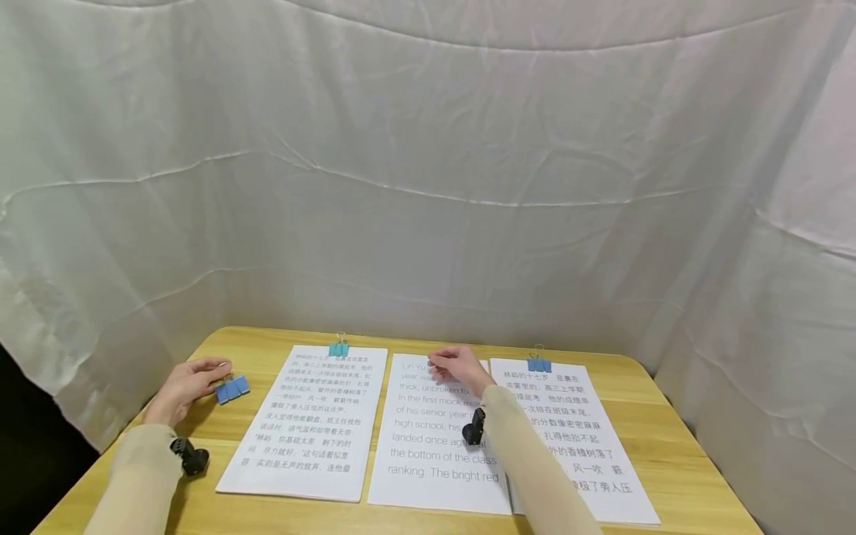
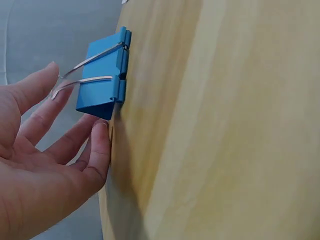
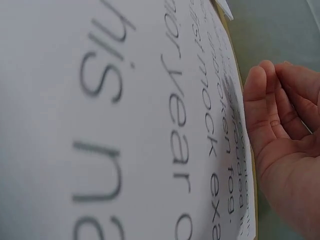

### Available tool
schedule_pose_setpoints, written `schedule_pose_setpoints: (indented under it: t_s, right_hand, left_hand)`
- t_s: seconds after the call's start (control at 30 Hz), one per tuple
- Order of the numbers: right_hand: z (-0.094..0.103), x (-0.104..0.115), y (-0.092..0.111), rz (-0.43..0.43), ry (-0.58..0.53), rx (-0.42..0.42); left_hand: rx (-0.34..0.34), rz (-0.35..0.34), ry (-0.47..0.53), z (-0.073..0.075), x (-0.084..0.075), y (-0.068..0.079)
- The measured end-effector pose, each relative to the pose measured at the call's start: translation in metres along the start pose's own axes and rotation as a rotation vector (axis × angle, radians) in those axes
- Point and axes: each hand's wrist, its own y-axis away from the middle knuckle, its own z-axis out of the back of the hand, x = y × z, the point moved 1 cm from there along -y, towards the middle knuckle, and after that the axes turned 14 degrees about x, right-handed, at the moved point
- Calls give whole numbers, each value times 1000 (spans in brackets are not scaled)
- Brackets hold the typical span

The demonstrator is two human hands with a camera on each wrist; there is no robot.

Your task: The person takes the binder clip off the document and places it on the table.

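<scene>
A blue binder clip (image 2: 102, 70) is by my left hand (image 1: 187, 386) on the left of the table. The thumb and index finger pinch the ends of its wire handles, while the other fingers curl beneath near the wood. Over the upper part of the middle paper stack (image 1: 428, 438), printed in English, hovers my right hand (image 1: 461, 368). In the right wrist view its fingers (image 3: 256, 95) bend loosely with no object visible among them. No binder clip shows on the middle stack; the right hand and forearm cover part of its right side.
To the left, a paper stack (image 1: 301, 423) with Chinese print carries a teal binder clip (image 1: 339, 348) at its top edge. Another Chinese-printed stack (image 1: 602, 461) on the right has a blue binder clip (image 1: 539, 365). Grey curtains (image 1: 428, 186) hang behind the wooden table (image 1: 695, 475).
</scene>
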Motion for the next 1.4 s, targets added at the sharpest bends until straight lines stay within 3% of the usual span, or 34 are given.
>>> schedule_pose_setpoints:
  t_s: [0.43, 0.6, 0.93, 1.2, 1.4]
  right_hand:
    - [-24, 6, -14, 10, 8, 50]
    - [-40, 8, -20, 12, 11, 87]
    - [-56, 15, -29, -1, 14, 65]
    - [-64, 17, -32, -26, 5, 35]
    - [-70, 22, -34, -14, 34, 52]
  left_hand:
    - [-192, 33, 214, -6, -20, 2]
    - [-222, 23, 245, -8, -29, 1]
    - [-204, -98, 216, -31, -57, -20]
    - [-149, -138, 202, -53, -67, -40]
    - [-95, -119, 209, -69, -73, -57]
